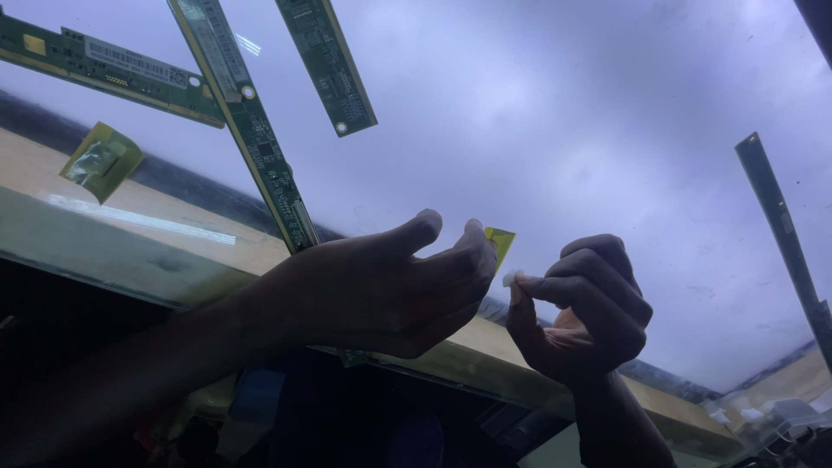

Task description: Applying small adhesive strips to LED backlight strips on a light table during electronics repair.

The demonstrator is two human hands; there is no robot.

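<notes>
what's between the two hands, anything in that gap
In the head view, only bare glossy panel shows between the left hand with its yellow tab and the right hand.

Both forearms are bare to the frame's edge, with no sleeves, gloves or rings visible.

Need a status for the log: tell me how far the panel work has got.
Looks done: three green circuit strips lie detached on the glossy panel, with a yellow tape piece nearby. In hand: left hand pinches a yellow tab; right hand pinches something small and white. Left: a dark strip remains at the panel's right edge.
</notes>
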